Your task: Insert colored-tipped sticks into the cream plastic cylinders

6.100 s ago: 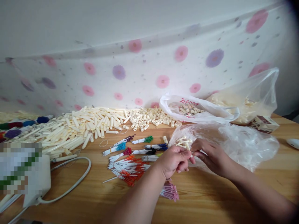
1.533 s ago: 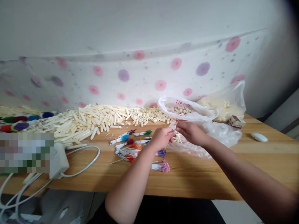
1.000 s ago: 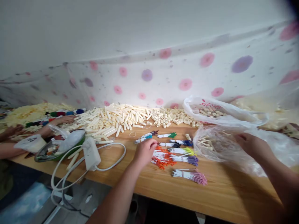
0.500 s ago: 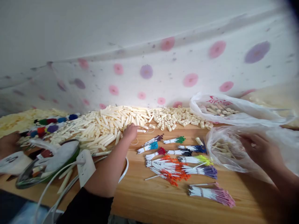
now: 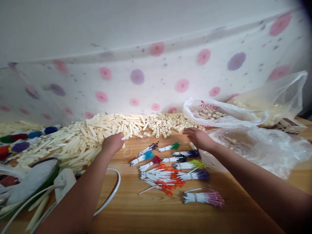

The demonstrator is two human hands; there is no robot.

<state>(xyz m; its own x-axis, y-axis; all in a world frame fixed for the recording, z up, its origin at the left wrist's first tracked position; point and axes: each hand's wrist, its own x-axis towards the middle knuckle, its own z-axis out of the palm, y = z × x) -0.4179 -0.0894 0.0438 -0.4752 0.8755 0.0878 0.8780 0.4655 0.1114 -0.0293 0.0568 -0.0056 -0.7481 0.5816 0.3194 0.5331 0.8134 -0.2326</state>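
Note:
My left hand (image 5: 112, 143) is at the front of a heap of cream plastic tubes (image 5: 92, 126), its fingers closed around the end of a cream tube (image 5: 127, 136). Over the wood to the right, my right hand (image 5: 200, 139) has its fingers stretched leftward and looks empty. A small cream cylinder (image 5: 192, 146) lies just under it. Between my hands are bundles of white sticks with coloured tips, such as a green-tipped bundle (image 5: 168, 147), a blue-tipped bundle (image 5: 141, 158) and a pink-tipped bundle (image 5: 204, 197). Loose orange-tipped sticks (image 5: 162, 177) are spread among them.
Small slotted cream pieces (image 5: 168, 123) are heaped along the back. Plastic bags, including a white bag (image 5: 234, 121) and a clear bag (image 5: 258, 146), stand right. Rubber bands (image 5: 127, 152) lie near my left hand. A power strip (image 5: 64, 182) and white cable (image 5: 114, 191) are at the left.
My right hand has come out of the clear bag and moved left over the table. My left hand has shifted slightly left. The view has turned right; another hand at the far left is out of sight.

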